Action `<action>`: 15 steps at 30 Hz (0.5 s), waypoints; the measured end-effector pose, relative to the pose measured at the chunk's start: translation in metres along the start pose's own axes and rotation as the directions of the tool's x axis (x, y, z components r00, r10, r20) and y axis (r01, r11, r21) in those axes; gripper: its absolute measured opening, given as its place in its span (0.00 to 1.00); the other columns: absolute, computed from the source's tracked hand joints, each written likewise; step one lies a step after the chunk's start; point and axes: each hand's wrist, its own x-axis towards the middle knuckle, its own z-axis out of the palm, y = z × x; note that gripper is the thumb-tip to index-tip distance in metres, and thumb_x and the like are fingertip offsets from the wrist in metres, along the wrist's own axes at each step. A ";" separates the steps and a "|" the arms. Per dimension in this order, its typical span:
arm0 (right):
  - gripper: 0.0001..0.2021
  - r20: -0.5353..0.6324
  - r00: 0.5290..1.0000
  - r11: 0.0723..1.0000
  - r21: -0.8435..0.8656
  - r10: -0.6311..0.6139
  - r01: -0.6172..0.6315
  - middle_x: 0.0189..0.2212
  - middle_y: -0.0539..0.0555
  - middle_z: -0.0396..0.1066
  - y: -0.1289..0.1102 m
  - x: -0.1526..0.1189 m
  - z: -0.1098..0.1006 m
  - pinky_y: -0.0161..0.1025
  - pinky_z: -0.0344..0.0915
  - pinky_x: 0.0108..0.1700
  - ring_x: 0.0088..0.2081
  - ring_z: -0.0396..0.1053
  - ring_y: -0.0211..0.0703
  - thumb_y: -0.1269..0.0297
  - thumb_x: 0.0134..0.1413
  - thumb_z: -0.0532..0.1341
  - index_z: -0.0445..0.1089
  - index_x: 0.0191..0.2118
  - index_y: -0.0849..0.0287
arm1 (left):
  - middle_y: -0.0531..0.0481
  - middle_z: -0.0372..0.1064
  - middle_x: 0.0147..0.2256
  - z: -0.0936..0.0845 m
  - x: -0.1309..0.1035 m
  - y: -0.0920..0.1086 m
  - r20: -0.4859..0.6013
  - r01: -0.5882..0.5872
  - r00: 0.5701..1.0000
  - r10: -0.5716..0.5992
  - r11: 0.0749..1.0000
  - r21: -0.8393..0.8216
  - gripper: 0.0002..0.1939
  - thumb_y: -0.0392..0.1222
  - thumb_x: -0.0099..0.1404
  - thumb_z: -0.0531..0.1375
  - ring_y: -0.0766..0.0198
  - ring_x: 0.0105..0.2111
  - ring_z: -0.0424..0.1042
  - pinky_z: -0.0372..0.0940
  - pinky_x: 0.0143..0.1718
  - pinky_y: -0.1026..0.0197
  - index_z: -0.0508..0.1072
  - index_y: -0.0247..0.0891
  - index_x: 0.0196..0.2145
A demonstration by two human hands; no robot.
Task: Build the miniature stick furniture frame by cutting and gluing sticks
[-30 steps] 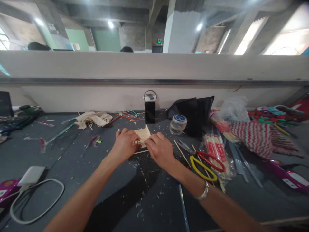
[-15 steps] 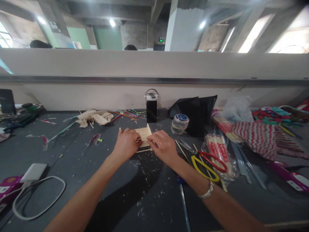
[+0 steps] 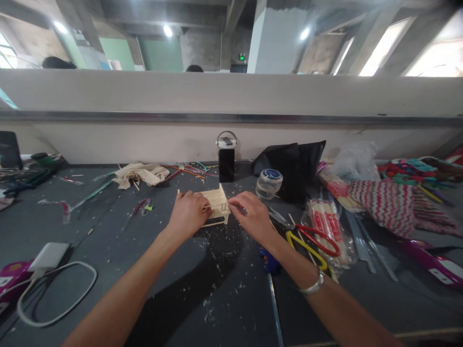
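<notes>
A small pale wooden stick structure (image 3: 216, 196) lies on the dark table, with slats across it and a taller post at its right side. My left hand (image 3: 190, 210) is closed on its left part, fingers curled over the slats. At the right edge, my right hand (image 3: 250, 212) is pinched, fingertips at the post; whatever lies between them is too small to make out. A blue-handled tool (image 3: 268, 262) rests under my right forearm.
Scissors with red and yellow handles (image 3: 318, 241), bagged sticks (image 3: 327, 224) and a clear jar (image 3: 269, 184) are on the right. Behind stands a black phone (image 3: 226, 165). A beige cloth (image 3: 141, 174) and a white cable (image 3: 94, 277) are on the left.
My right hand has shifted slightly right, from over the structure to its right edge. More of the slats and of the blue-handled tool shows.
</notes>
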 end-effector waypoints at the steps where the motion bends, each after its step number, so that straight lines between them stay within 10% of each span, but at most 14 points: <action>1: 0.05 0.000 1.000 1.000 -0.003 0.001 -0.001 0.31 0.52 0.72 0.000 0.000 0.000 0.37 0.64 0.41 0.37 0.69 0.43 0.70 0.59 0.59 0.72 0.35 0.56 | 0.45 0.76 0.36 0.000 0.000 0.000 -0.001 0.001 1.000 -0.001 1.000 0.004 0.09 0.41 0.63 0.59 0.50 0.39 0.70 0.57 0.48 0.43 0.77 0.38 0.29; 15: 0.06 0.012 1.000 0.999 0.028 -0.017 0.017 0.32 0.53 0.71 -0.005 -0.002 0.001 0.37 0.65 0.41 0.38 0.68 0.42 0.71 0.59 0.58 0.73 0.36 0.56 | 0.45 0.77 0.37 -0.005 0.005 0.003 0.065 0.050 0.997 -0.048 0.998 -0.031 0.08 0.42 0.61 0.59 0.51 0.41 0.71 0.57 0.48 0.47 0.78 0.39 0.30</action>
